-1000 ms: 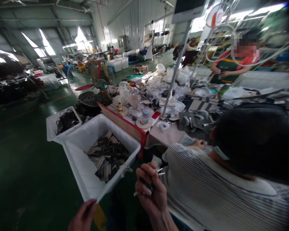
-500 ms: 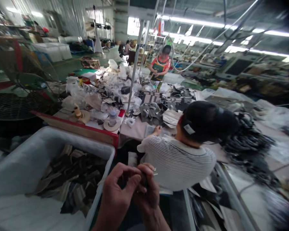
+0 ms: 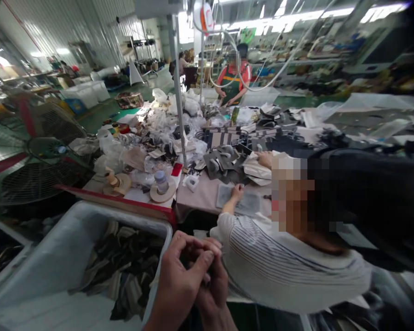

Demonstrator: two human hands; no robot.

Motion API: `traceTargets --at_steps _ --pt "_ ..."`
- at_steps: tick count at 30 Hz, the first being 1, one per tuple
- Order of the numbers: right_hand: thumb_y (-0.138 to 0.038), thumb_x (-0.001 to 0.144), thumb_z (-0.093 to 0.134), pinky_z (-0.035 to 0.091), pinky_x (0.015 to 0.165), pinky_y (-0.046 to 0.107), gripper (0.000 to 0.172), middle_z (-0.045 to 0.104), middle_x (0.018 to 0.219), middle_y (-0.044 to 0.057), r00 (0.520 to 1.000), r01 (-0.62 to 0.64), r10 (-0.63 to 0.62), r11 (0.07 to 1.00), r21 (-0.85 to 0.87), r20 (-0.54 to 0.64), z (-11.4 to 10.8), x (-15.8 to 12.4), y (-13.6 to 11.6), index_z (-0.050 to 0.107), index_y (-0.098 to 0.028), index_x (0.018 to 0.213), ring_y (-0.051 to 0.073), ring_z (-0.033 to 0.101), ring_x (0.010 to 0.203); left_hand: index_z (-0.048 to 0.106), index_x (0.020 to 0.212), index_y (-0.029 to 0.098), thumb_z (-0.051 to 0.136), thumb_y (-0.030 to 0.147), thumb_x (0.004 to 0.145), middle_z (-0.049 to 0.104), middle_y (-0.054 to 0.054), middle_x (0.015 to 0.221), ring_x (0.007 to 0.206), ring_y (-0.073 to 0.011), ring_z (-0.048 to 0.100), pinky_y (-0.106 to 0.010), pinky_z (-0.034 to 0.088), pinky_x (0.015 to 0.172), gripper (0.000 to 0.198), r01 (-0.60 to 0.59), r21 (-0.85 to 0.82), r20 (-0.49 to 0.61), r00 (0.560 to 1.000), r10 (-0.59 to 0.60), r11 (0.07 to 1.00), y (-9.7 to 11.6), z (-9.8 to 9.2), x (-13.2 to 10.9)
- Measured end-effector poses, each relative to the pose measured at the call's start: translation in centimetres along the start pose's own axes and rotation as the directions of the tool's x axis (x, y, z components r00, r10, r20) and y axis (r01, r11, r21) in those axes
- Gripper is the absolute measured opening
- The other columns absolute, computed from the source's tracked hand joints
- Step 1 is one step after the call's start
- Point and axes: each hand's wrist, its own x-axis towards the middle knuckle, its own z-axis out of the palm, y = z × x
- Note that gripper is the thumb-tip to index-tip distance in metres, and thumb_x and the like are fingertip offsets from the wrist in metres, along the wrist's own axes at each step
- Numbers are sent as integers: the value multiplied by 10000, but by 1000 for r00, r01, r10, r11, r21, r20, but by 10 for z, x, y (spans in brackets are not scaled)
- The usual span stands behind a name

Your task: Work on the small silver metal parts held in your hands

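My left hand (image 3: 179,273) and my right hand (image 3: 214,276) are held together in front of me, low in the middle of the head view. Both are closed, with thumbs and fingertips pressed against one another. Whatever lies between the fingers is hidden or too small to name. Just left of my hands stands a white plastic bin (image 3: 72,225) with grey and brown fabric strips (image 3: 124,262) heaped inside. To the right, very near my right hand, sits a co-worker in a striped white shirt (image 3: 283,262) and dark cap.
Beyond, a long table (image 3: 200,200) carries plastic bags (image 3: 189,103), dark cut pieces (image 3: 224,161) and tape rolls (image 3: 163,188). A metal post (image 3: 179,92) rises from it. A large fan (image 3: 37,156) stands left. Another person (image 3: 232,82) works at the far side.
My view has shifted and come nearer the co-worker, who now leans right with one arm reaching to the pale stack. My hands stay pressed together.
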Motion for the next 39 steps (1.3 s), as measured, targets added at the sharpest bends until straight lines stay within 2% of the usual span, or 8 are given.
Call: traceTargets --at_steps 6,10,16,21,24,28,32,39 --pt "-60 808 1086 461 475 46 490 720 884 -123 997 29 -30 1000 -9 -68 12 31 -50 700 -256 1038 13 653 636 773 1036 191 896 545 984 734 -58 1009 717 -154 723 -204 604 535 378 16 97 -71 997 -10 995 -7 52 41" --pt "-83 824 1084 498 505 59 450 720 889 -119 997 20 -19 1000 12 -77 18 42 -68 712 -251 1015 15 648 638 763 1034 176 915 581 965 746 -50 969 587 -107 654 -212 595 537 438 48 82 -80 996 -42 995 -6 72 56" --pt "-103 837 1084 504 522 64 426 744 930 -102 998 -1 2 1000 7 -58 25 50 -90 727 -245 1021 21 684 691 758 1049 174 936 600 946 752 -50 949 603 -132 687 -232 606 550 473 78 80 -70 995 -73 994 -3 91 70" --pt "-97 838 1079 513 532 57 443 719 927 -97 999 -3 3 1000 -8 -43 30 48 -91 712 -254 1029 28 677 706 748 1036 183 920 583 952 741 -44 944 585 -122 664 -227 582 539 443 56 101 -87 995 -47 993 0 95 69" --pt "-91 843 1072 509 529 57 448 700 920 -102 1000 7 -8 999 -45 -16 34 47 -90 703 -258 1036 23 636 672 754 1030 198 910 576 956 734 -55 972 663 -156 684 -241 595 545 415 36 134 -102 995 -22 990 5 96 66" --pt "-110 838 1077 524 529 74 447 701 915 -104 1000 12 -12 996 -91 3 40 46 -86 697 -262 1019 30 610 650 793 1000 221 876 480 999 719 -66 1002 884 -213 729 -259 646 701 273 -117 267 -136 978 157 957 13 91 57" --pt "-102 843 1071 553 561 100 440 714 929 -104 1000 -8 11 996 -88 26 43 44 -77 704 -268 1019 38 655 702 840 1043 242 767 427 1125 727 -72 1053 935 -213 744 -282 635 813 215 -216 374 -57 965 255 902 16 81 45" --pt "-122 833 1086 537 544 119 447 707 914 -97 1000 19 -17 988 -151 12 40 42 -71 698 -266 1001 50 662 719 903 1059 266 719 415 1158 714 -75 1027 922 -212 756 -269 613 756 257 -253 412 3 961 276 875 22 71 42"
